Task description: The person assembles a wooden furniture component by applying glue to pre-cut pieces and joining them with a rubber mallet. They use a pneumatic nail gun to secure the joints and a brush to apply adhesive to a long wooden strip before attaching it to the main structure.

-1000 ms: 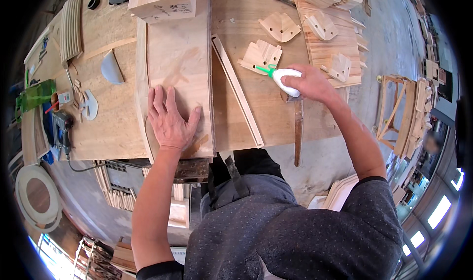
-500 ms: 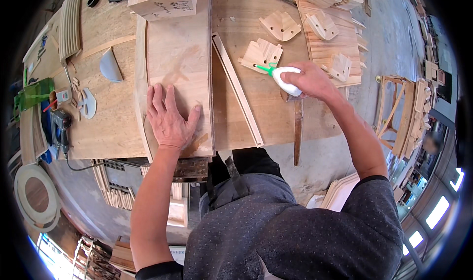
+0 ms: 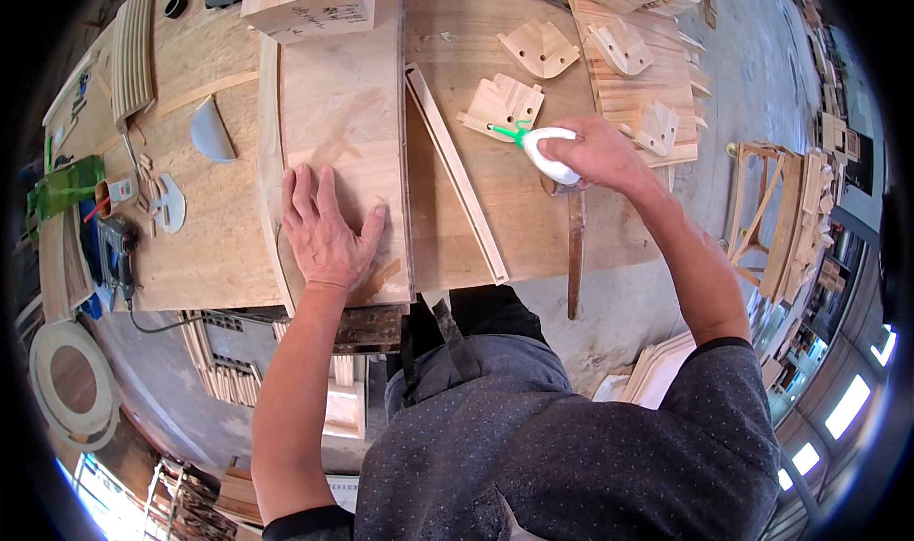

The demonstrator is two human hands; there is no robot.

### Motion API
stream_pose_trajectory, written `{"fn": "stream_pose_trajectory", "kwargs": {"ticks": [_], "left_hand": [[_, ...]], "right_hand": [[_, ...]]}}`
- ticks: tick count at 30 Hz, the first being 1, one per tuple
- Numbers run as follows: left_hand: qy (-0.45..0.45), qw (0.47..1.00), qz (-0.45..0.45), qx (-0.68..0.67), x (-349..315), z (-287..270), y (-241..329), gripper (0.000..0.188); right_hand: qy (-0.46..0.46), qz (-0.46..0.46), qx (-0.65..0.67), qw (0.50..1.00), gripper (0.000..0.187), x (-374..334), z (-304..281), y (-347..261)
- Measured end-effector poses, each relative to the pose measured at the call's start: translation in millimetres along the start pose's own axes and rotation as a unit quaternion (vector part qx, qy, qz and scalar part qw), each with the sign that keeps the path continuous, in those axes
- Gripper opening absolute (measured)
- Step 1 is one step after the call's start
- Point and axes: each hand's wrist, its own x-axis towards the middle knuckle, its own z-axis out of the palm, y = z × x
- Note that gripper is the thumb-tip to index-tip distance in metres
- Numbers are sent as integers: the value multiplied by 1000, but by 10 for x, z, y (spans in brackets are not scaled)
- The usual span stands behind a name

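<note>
My right hand (image 3: pixel 592 152) is wrapped round a white glue bottle (image 3: pixel 549 157) with a green nozzle, tilted to the left. The nozzle tip meets a drilled wooden corner block (image 3: pixel 499 106), at or close to one of its holes. My left hand (image 3: pixel 329 225) lies flat with fingers spread on a wide pale wooden board (image 3: pixel 338 93). Between the board and the bottle lies a long narrow wooden strip (image 3: pixel 457 174). Another drilled corner block (image 3: pixel 540 49) rests just beyond the first one.
A large wooden block (image 3: pixel 309 3) stands at the board's far end. More corner blocks (image 3: pixel 621 48) sit on a wooden panel (image 3: pixel 657 93) at right. To the left are a power tool (image 3: pixel 119 248), a green bottle (image 3: pixel 71 187) and a grey half-round piece (image 3: pixel 211 130).
The glue bottle's nozzle has shifted very slightly left relative to the corner block. My left hand stays flat on the board; the whole view has moved a little.
</note>
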Motion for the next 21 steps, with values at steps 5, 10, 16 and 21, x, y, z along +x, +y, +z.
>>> {"fn": "stream_pose_trajectory", "kwargs": {"ticks": [5, 10, 16, 21], "left_hand": [[-10, 1000, -3, 5, -4, -11, 4, 87], [-6, 1000, 2, 3, -1, -14, 2, 87], [4, 1000, 6, 1, -6, 2, -6, 88], [0, 1000, 4, -1, -8, 3, -5, 88]], "right_hand": [[8, -16, 1, 1000, 42, 21, 13, 12], [3, -28, 26, 999, 41, 70, 28, 127], [-58, -35, 147, 987, 54, 141, 4, 488], [-30, -21, 221, 974, 58, 65, -107, 820]]}}
